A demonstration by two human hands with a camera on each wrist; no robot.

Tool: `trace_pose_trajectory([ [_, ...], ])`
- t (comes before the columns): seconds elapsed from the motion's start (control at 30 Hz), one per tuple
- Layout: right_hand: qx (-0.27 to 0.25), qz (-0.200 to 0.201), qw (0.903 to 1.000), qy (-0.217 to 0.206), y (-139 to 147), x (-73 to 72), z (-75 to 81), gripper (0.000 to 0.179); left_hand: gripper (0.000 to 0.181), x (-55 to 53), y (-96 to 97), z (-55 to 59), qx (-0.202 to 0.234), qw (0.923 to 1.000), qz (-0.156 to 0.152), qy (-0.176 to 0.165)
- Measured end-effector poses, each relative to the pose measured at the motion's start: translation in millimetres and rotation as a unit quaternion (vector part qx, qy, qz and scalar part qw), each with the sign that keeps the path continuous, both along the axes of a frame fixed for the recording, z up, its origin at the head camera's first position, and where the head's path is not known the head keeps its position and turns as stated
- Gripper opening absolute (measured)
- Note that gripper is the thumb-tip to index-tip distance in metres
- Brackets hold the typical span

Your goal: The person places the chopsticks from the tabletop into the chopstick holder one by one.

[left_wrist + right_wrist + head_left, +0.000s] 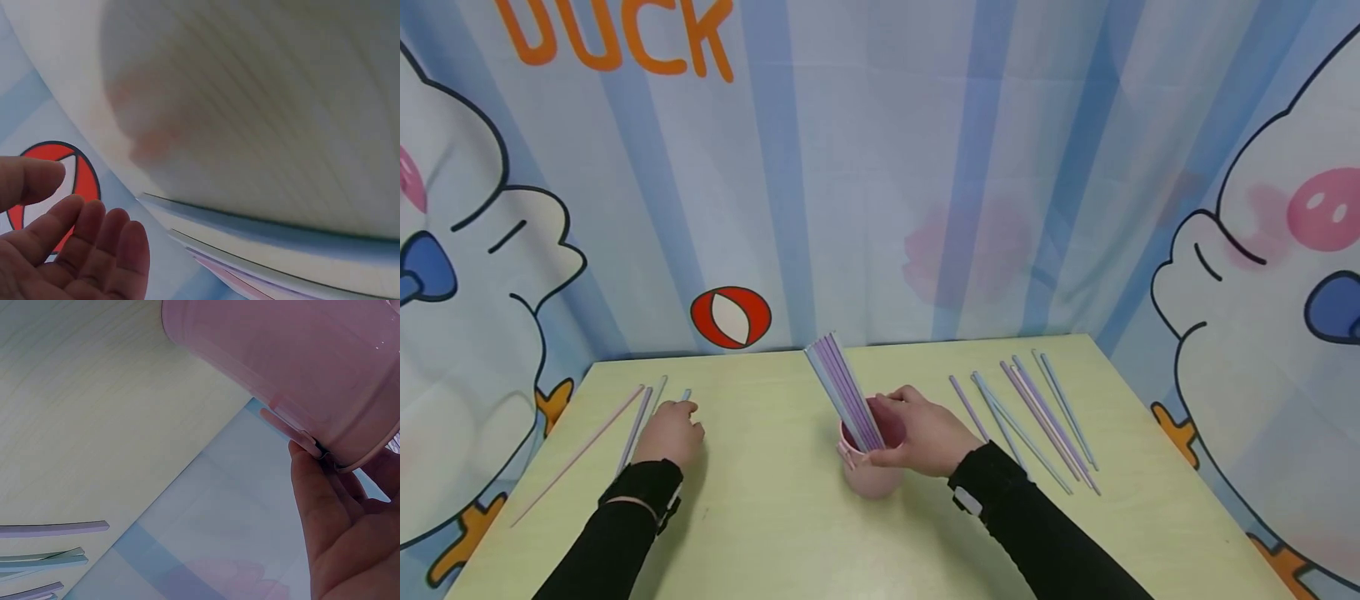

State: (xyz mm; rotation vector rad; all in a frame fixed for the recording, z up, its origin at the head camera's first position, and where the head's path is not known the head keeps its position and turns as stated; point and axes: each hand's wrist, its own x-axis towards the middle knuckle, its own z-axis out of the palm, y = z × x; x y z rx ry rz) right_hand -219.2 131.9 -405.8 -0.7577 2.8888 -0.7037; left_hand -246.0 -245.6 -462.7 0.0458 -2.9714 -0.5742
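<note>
A pink cup (874,482) stands on the table, and a bundle of thin purple and pale blue sticks (844,392) leans to the left inside it. My right hand (925,432) grips the cup's rim from the right side. In the right wrist view its fingers (306,487) meet the rim beside a small pink tab. On the left, my left hand (672,433) hovers above several loose sticks, one of them a blue stick (262,226). Its fingers are loosely bent and hold nothing; the left wrist view shows them apart from the sticks.
A pink stick (576,454) lies slanted at the table's left side. Several pastel sticks (1052,417) are spread to the right of the cup. Behind the pale wooden table (760,533) hangs a blue and white striped curtain (865,167) with cartoon prints.
</note>
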Motion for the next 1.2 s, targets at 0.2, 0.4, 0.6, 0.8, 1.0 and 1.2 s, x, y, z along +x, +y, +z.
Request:
trace_pose_trajectory([
  [0.2,0.003,0.001,1.0000,0.003,0.6,-0.6,-0.9,0.082,0.036,2.4,-10.2,-0.9,-0.011,0.9996,0.027,-0.003],
  [0.4,0.001,0.005,1.0000,0.005,1.1,-0.7,-0.8,0.082,0.034,2.7,-15.7,-2.7,-0.016,0.9984,0.048,-0.025],
  [0.6,0.004,0.005,1.0000,0.005,1.4,-0.7,-1.3,0.081,0.026,2.0,-21.5,-5.4,-0.052,0.9978,0.017,-0.038],
  [0.8,0.007,0.003,1.0000,0.003,1.3,-0.4,-0.9,0.081,0.022,0.5,-24.2,-7.0,-0.075,0.9959,-0.008,-0.051],
  [1.0,0.005,0.008,0.9999,0.006,1.3,-1.1,-1.3,0.081,0.018,0.4,-23.6,-9.6,-0.079,0.9963,-0.013,-0.030],
  [1.2,0.010,0.006,0.9999,0.007,1.4,-0.9,-1.2,0.081,0.018,2.3,-21.6,-10.4,-0.088,0.9953,-0.039,-0.007],
])
